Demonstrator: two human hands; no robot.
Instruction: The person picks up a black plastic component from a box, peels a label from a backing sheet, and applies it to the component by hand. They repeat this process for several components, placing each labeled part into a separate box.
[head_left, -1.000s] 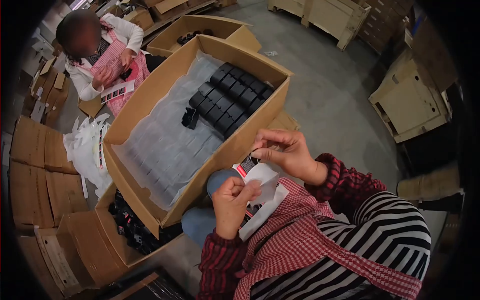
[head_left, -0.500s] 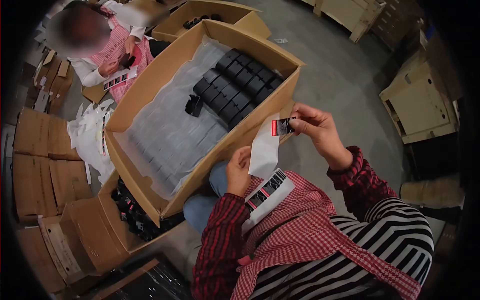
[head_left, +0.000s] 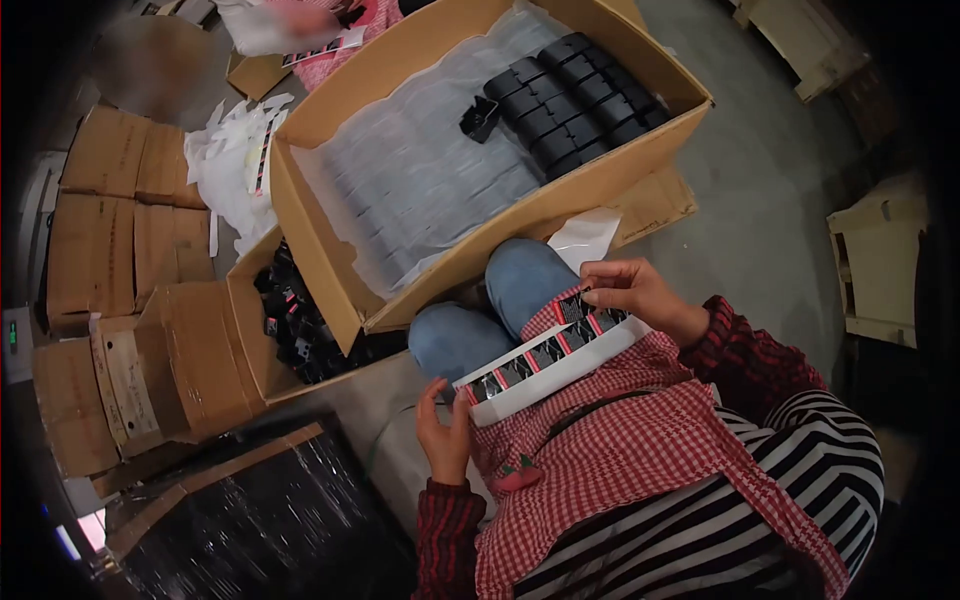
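Note:
My right hand (head_left: pixel 645 295) pinches a small black-and-red label (head_left: pixel 572 307) between thumb and fingertips, just over the right part of a label strip. This white strip (head_left: pixel 530 390), with several black-and-red labels in a row, lies across the checked apron on my lap. At the strip's left end is my left hand (head_left: pixel 443 435), its thumb and forefinger apart and the thumb by the strip's edge. Beyond my knees, a large open carton (head_left: pixel 295 215) contains rows of black plastic parts (head_left: pixel 560 105) and a translucent sheet. One loose black part (head_left: pixel 480 118) lies on that sheet.
A lower carton (head_left: pixel 245 335) of loose black parts stands at the left. White paper scraps (head_left: pixel 235 170) are heaped behind it, near stacked boxes (head_left: pixel 100 240). A piece of white paper (head_left: pixel 585 238) lies beyond my knee. Another person (head_left: pixel 335 60) is partly visible at the top.
The white backing paper has left my hands and lies beyond my knee. My right hand has brought the label down over the strip. My left hand has moved to the strip's left end.

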